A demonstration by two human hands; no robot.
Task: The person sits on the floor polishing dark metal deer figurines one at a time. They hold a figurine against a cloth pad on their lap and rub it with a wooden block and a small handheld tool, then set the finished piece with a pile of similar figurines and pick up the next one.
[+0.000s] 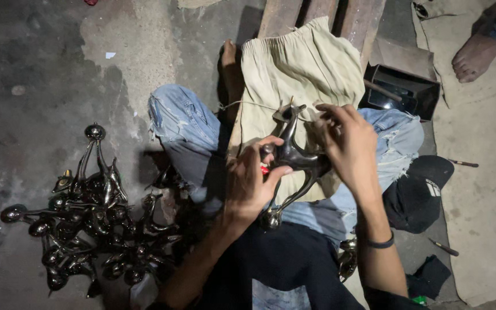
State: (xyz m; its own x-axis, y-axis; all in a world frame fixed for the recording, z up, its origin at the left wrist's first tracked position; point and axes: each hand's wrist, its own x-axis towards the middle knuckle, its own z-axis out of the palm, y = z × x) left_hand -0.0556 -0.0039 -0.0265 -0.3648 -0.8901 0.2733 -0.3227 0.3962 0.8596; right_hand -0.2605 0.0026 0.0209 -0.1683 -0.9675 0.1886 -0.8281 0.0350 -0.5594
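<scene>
A dark metal animal figurine [291, 155] with long thin legs lies over my lap, on a beige cloth [299, 69] spread across my knees. My left hand [251, 181] grips the figurine's body from the near side, with something small and red by the fingers. My right hand [348, 143] is closed around the figurine's far end, fingers curled over it. A black band sits on my right wrist.
A heap of several similar dark metal figurines [87, 224] lies on the concrete floor to my left. A black box [403, 89] stands to the right, a black cap [420, 189] beside my knee. Another person's bare foot [475, 54] rests at top right.
</scene>
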